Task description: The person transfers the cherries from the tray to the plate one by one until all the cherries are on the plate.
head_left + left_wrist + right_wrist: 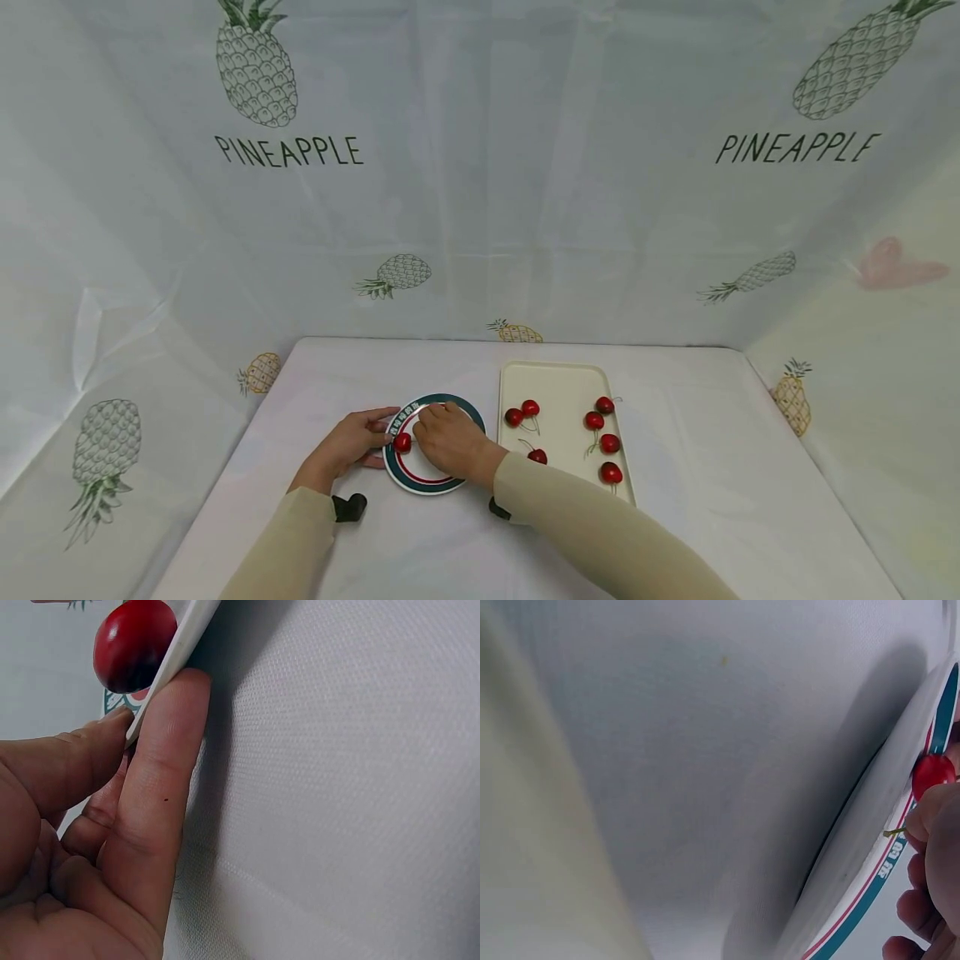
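Note:
A round white plate (417, 486) with a dark teal rim band and a red ring lies left of the tray. My left hand (352, 442) pinches its left edge, thumb on top and fingers beneath the rim, as the left wrist view shows. One red cherry (402, 442) sits on the plate close to that thumb; in the left wrist view the cherry (135, 645) is beside the rim. Over the plate, my right hand (452, 437) has its fingers curled, pinching a cherry stem (891, 832) whose tip pokes out beside the red cherry (933, 777).
Right of the plate stands a cream rectangular tray (558, 383) with several stemmed red cherries, some near its right edge. My right forearm sleeve (585, 517) crosses its near part. A pineapple-printed cloth (480, 183) hangs behind the white table (697, 433).

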Tool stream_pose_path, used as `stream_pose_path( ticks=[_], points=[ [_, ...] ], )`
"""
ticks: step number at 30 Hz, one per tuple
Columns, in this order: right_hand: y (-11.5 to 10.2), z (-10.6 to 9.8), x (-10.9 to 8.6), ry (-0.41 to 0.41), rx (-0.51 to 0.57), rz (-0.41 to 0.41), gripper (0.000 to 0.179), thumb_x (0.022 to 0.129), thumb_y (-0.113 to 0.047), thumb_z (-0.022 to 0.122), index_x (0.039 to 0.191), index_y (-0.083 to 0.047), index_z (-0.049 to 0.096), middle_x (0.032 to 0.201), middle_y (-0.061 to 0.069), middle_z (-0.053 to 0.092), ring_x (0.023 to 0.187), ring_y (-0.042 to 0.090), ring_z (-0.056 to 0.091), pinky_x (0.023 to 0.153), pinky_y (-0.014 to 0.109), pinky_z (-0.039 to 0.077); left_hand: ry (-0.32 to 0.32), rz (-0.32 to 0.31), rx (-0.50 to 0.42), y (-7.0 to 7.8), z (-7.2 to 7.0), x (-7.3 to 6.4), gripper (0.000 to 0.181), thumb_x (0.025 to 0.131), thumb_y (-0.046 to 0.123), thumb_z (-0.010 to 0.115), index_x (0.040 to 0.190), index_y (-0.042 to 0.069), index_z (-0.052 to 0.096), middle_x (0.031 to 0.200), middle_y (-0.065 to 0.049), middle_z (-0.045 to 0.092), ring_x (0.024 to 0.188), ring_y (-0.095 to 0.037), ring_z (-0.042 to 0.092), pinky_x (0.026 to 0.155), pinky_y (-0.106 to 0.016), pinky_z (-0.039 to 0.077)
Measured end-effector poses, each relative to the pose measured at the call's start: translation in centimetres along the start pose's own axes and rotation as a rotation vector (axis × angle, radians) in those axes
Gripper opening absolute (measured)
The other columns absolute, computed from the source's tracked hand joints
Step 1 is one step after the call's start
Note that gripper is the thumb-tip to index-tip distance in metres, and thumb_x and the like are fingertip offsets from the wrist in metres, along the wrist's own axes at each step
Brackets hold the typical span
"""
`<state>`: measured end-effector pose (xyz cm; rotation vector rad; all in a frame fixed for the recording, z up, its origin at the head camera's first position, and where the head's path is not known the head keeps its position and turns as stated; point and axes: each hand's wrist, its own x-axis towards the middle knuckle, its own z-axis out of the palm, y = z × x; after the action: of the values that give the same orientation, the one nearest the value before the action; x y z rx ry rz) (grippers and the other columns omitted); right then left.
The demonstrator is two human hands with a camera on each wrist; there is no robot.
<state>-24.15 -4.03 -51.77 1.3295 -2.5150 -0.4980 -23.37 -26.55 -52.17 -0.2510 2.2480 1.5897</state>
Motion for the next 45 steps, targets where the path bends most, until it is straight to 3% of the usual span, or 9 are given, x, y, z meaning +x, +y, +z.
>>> stream_pose_path(
  ticks=[10,20,29,39,45],
  points=[
    [0.4,-0.4,-0.5,-0.011,0.006,0.019,0.037,0.105,-0.037,0.065,0.134,-0.014,0.063,0.126,0.002,0.065,0.111,0.018,0.055,0.097,0.029,0.052,-0.003,0.006,0.024,0.3,0.4,0.0,0.053,0.101,0.001,0.064,0.152,0.014,0.058,0.121,-0.016,0.066,0.086,-0.022,0.069,0.071,-0.038,0.067],
    [1.4,-1.6,-0.9,0.072,0.045,0.143,0.038,0.105,-0.048,0.055,0.124,-0.016,0.065,0.116,-0.001,0.066,0.107,0.017,0.056,0.092,0.031,0.051,0.002,-0.003,0.040,0.7,0.3,-0.3,0.054,0.102,0.002,0.064,0.154,0.015,0.056,0.124,-0.017,0.062,0.088,-0.022,0.068,0.073,-0.038,0.067],
    [1.9,-2.3,-1.7,0.084,0.074,0.207,0.042,0.105,-0.052,0.053,0.122,-0.015,0.062,0.110,0.000,0.061,0.103,0.018,0.051,0.089,0.031,0.048,0.007,0.001,0.051,0.6,0.1,-0.4,0.055,0.102,0.003,0.064,0.155,0.015,0.054,0.127,-0.019,0.061,0.089,-0.022,0.068,0.073,-0.038,0.067],
    [2.5,-3.0,-4.5,0.101,0.072,0.260,0.037,0.103,-0.049,0.058,0.114,-0.013,0.063,0.102,0.001,0.059,0.097,0.020,0.050,0.083,0.032,0.047,0.017,-0.020,0.033,-0.1,0.1,-0.2,0.057,0.101,0.002,0.066,0.155,0.017,0.055,0.131,-0.020,0.059,0.089,-0.023,0.068,0.074,-0.037,0.067],
    [3.4,-2.9,-7.9,0.138,0.075,0.301,0.031,0.102,-0.042,0.061,0.107,-0.011,0.064,0.095,0.002,0.057,0.092,0.021,0.049,0.078,0.033,0.045,0.011,-0.020,0.023,-0.2,0.3,-0.2,0.056,0.102,0.002,0.065,0.155,0.016,0.055,0.131,-0.021,0.060,0.088,-0.023,0.069,0.074,-0.037,0.067]
  ],
)
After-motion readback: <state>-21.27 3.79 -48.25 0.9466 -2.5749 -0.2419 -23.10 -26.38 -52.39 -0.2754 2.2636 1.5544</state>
